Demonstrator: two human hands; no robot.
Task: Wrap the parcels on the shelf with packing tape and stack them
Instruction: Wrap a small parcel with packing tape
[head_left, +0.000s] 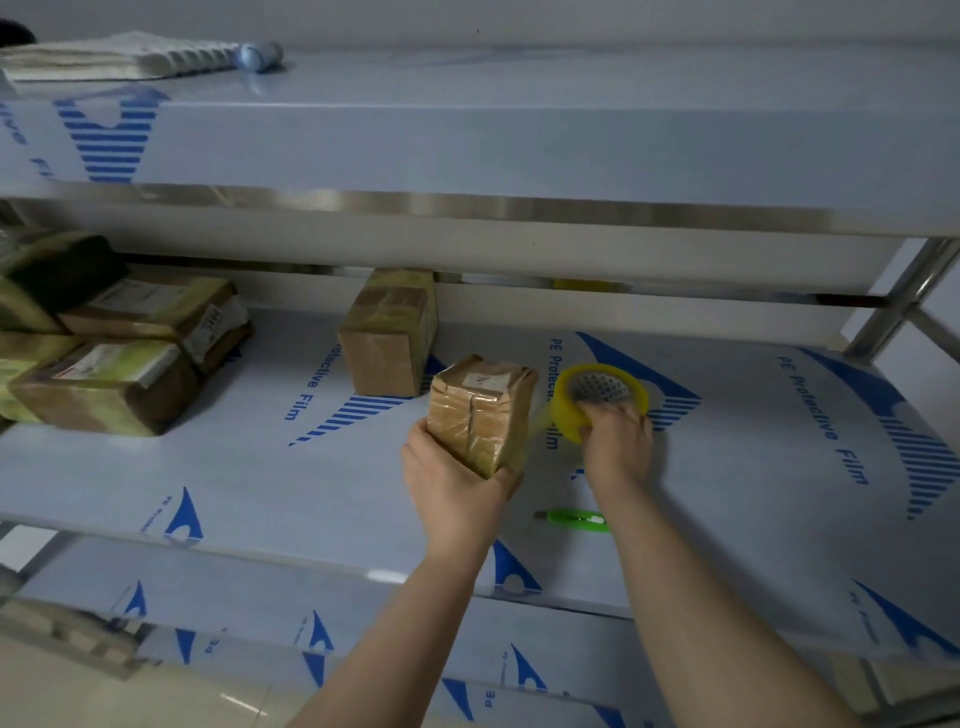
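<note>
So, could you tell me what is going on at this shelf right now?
A person is taping a small brown parcel. The left hand holds it upright above the shelf, while the right hand grips a yellow tape roll beside it. A green cutter lies on the shelf below the hands. Another parcel stands behind, and a pile of taped parcels sits at the left.

Steel rack (883, 322) w/ film-covered shelves (519, 135), pale wall (571, 21), tiled floor (130, 696).
</note>
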